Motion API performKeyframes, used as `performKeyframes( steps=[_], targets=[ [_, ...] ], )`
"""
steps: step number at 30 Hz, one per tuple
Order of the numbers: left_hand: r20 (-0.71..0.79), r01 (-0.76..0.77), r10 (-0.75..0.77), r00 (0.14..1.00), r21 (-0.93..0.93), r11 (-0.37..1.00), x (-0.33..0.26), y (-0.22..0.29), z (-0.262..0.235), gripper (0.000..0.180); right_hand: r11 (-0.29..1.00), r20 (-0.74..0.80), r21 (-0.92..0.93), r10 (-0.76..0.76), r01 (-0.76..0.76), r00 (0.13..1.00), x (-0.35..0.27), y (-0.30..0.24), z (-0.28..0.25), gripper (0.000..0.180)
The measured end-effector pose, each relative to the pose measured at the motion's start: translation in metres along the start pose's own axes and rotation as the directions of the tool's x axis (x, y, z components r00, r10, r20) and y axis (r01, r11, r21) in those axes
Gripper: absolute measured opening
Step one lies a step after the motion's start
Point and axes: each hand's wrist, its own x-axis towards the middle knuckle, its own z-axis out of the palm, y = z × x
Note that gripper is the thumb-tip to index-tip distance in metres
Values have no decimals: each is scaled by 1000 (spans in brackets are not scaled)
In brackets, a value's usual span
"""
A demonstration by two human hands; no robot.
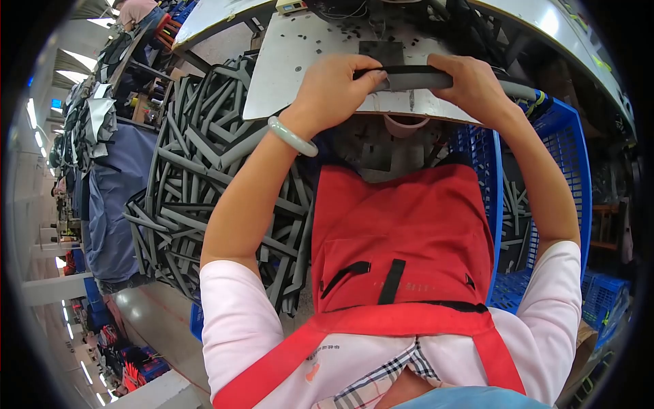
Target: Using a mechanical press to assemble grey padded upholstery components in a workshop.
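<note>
Above the white worktable (279, 88), a grey and black padded strip (412, 80) stretches between my two hands. My left hand (337, 88) pinches its left end, thumb and fingers closed together. Farther along, my right hand (470, 83) is wrapped round the same strip, and a grey length of it runs on past that hand to the right. A dark square plate (381, 53) lies on the table just behind the strip, under dark machine parts too shadowed to make out. Small black scraps (319, 51) are scattered over the tabletop.
A large heap of grey and black strips (218, 170) stands to the left of my lap. On the right, a blue plastic crate (494, 218) contains more strips. Below the table edge is a pale bowl-like container (406, 127). Another person (139, 12) sits at the far left.
</note>
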Motion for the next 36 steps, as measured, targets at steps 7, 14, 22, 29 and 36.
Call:
performKeyframes(
  steps=[7, 14, 22, 29, 36],
  targets=[
    [-9, 62, -63, 998, -96, 993, 26, -25, 2, 28, 999, -33, 30, 38, -37, 999, 28, 17, 15, 47],
    [-31, 133, -137, 990, -100, 986, 41, -35, 8, 29, 996, -44, 62, 71, -68, 997, 36, 24, 20, 46],
    [-49, 112, -119, 992, -119, 986, 56, -40, 1, 29, 999, -48, 17, 32, -32, 998, 56, 34, 19, 46],
    [65, 160, -152, 986, -135, 978, 46, -44, 6, 30, 1000, -82, -8, 24, -25, 996, 40, 35, 35, 48],
    [-13, 130, -131, 991, -91, 987, 53, -51, 6, 33, 999, -108, -36, 34, -38, 994, 48, 39, 37, 50]
  ],
)
